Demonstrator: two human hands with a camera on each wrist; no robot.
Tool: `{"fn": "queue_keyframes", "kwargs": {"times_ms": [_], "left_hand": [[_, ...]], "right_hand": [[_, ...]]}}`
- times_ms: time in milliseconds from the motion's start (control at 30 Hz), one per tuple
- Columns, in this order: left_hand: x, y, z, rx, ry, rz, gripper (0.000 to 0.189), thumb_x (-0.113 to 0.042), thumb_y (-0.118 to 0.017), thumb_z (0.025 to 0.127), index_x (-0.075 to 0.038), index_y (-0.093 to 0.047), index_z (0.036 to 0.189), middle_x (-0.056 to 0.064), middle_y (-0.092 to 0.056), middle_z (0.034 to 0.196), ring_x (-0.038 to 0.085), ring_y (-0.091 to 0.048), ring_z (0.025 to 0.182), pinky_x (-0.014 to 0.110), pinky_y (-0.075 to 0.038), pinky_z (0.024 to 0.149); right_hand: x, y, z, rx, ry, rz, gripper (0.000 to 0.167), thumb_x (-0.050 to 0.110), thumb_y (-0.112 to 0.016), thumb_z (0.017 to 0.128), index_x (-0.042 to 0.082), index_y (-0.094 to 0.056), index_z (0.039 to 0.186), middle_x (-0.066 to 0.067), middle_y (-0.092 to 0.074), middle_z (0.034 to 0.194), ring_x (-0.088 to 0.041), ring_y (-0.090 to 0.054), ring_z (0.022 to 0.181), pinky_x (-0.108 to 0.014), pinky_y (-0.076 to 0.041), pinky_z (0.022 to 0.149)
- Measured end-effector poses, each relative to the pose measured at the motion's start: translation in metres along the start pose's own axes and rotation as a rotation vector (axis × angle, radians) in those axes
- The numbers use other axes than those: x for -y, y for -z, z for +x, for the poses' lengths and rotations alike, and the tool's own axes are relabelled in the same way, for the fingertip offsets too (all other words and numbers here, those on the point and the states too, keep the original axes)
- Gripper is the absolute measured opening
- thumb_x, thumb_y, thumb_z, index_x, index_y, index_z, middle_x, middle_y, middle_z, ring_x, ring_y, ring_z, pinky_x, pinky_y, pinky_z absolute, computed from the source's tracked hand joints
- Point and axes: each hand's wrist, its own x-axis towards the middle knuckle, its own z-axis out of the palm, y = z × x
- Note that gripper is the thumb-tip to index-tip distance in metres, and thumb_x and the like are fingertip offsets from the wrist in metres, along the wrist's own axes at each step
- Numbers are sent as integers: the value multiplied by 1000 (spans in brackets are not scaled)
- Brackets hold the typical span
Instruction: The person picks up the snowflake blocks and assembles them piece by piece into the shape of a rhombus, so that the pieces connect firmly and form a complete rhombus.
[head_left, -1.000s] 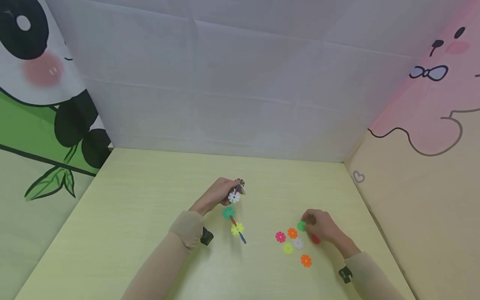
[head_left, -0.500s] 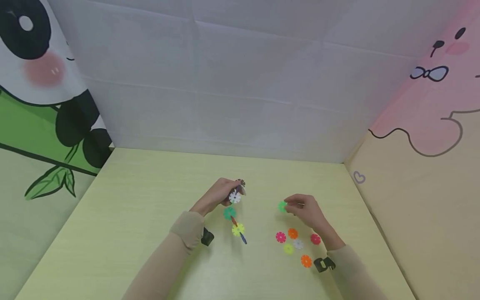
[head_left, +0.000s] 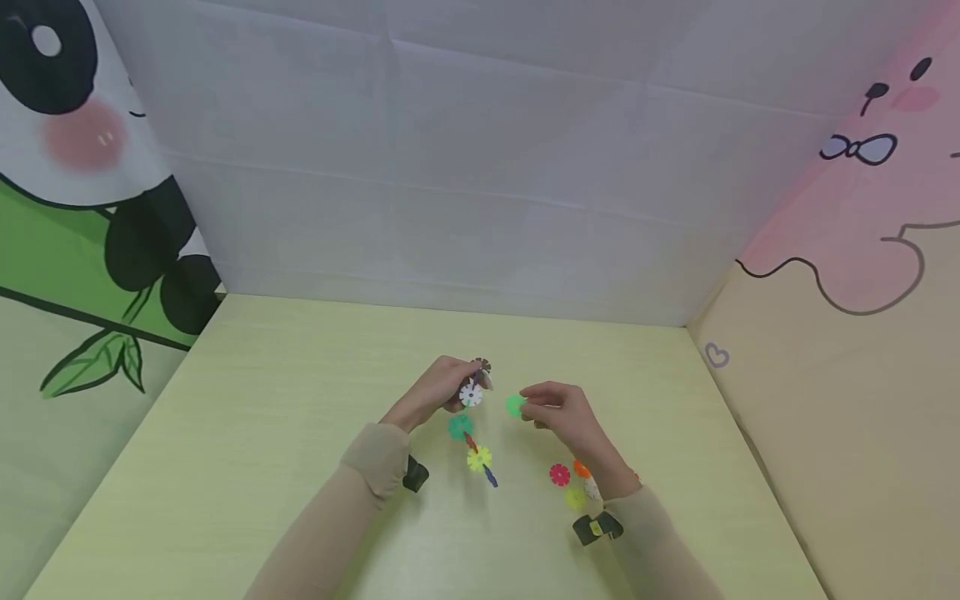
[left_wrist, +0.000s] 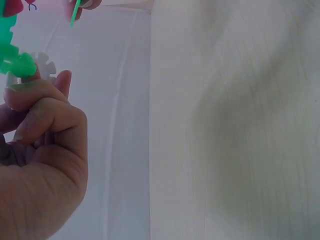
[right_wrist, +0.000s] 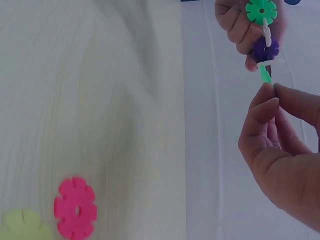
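Note:
My left hand [head_left: 438, 385] grips a chain of interlocking plastic snowflake discs above the table. A white disc [head_left: 471, 394], a teal disc [head_left: 461, 427], a red disc [head_left: 470, 442], a yellow disc [head_left: 479, 458] and a blue disc [head_left: 491, 477] hang along it. In the right wrist view, a purple disc [right_wrist: 266, 48] of the chain shows near the left fingers. Between thumb and fingertips, my right hand [head_left: 566, 414] pinches a loose green disc [head_left: 513, 406], just right of the chain. From the head, the two look apart. The left fingers hide part of the chain.
On the table [head_left: 300, 400], a pink disc [head_left: 559, 475], an orange disc [head_left: 581, 468], a white disc [head_left: 592, 487] and a yellow-green disc [head_left: 575, 498] lie by my right forearm, which covers some. A pale wall [head_left: 465, 208] stands behind.
My right hand has picked the green disc from the loose pile and carried it up and left toward the chain. My left hand has stayed almost still with the chain.

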Motion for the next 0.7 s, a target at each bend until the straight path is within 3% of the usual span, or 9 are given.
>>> {"fn": "queue_keyframes", "kwargs": {"times_ms": [233,533,700], "left_hand": [[1,0,2,-1,-7,17,42,-34,-48,100,1,-71,93,0,-50,60,9,-37,44,25,-32,43],[2,-2,1,-4,-12,21,40,-35,-47,100,-4,-71,89,1,-51,61,9,-37,44,23,-32,43],[0,-3,1,-10,0,21,40,-34,-47,100,-4,-71,89,1,-51,61,9,-38,44,22,-32,42]], "right_hand": [[5,-14,2,10,-23,61,26,15,-69,89,3,-67,112,-14,-67,97,-41,-61,96,-37,-52,79],[9,-22,6,16,-23,61,25,17,-69,89,6,-67,111,-12,-68,96,-30,-65,91,-37,-52,80],[9,-23,8,20,-11,79,24,15,-69,89,5,-67,111,-13,-68,96,-32,-65,91,-37,-52,79]]}}
